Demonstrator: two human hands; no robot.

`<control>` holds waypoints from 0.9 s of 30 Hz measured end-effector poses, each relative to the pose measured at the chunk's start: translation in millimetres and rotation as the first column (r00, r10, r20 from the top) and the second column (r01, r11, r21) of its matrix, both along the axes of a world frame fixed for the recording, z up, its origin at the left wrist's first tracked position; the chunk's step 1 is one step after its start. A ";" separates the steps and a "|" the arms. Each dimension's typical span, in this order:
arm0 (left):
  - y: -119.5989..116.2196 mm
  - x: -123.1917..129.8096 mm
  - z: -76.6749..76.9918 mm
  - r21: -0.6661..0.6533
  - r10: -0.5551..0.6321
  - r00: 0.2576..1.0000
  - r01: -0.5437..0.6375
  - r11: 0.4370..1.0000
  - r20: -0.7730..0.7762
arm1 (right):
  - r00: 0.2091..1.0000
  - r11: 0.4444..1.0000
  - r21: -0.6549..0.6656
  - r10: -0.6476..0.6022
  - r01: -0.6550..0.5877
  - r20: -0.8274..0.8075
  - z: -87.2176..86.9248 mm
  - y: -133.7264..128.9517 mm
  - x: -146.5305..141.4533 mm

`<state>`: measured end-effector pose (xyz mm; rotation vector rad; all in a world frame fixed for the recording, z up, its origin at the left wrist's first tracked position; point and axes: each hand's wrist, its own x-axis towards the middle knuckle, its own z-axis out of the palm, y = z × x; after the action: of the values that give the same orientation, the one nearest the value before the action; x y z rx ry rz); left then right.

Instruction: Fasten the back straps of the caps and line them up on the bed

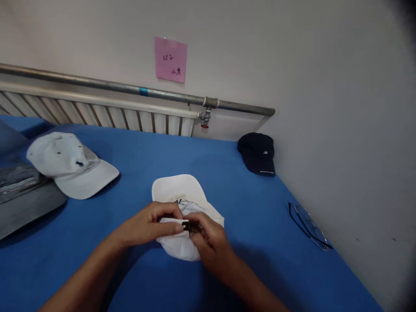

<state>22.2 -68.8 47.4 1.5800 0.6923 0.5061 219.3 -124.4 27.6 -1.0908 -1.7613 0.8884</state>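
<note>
You hold a white cap (177,188) at its dark buckle (193,227) over a blue worktop (195,156).
Your left hand (150,222) pinches the band just left of the buckle; your right hand (212,239) closes its fingers on the right side, the cap between them, brim pointing far.

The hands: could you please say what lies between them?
In the head view, the dark buckle of the white baseball cap lies between the left hand and right hand.

White cap (187,207): upturned, opening visible, brim (177,185) pointing away. Soft crown (182,248) on near side of brim. Strap (171,229) opposite brim; dark buckle (194,227) likewise opposite brim, fastening unclear.
</note>
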 end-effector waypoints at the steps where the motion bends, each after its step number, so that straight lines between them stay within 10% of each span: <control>1: 0.1 0.0 -0.1 -0.003 0.003 1.000 -0.003 1.000 -0.007 | 1.000 1.000 0.020 0.006 -0.006 -0.002 0.2 0.4 0.1; 21: 2.7 4.6 -0.5 0.059 0.010 1.000 -0.012 0.998 0.022 | 0.994 0.995 0.059 -0.083 0.079 0.074 -3.3 7.2 6.8; 27: 0.7 3.6 -2.5 -0.070 0.089 0.996 -0.088 0.994 0.019 | 0.969 0.966 -0.198 -0.196 0.165 -0.148 -3.3 11.2 13.6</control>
<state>25.8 -68.1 44.9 1.4821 0.7573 0.5588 232.9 -113.2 24.4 -1.2378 -1.4392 1.0132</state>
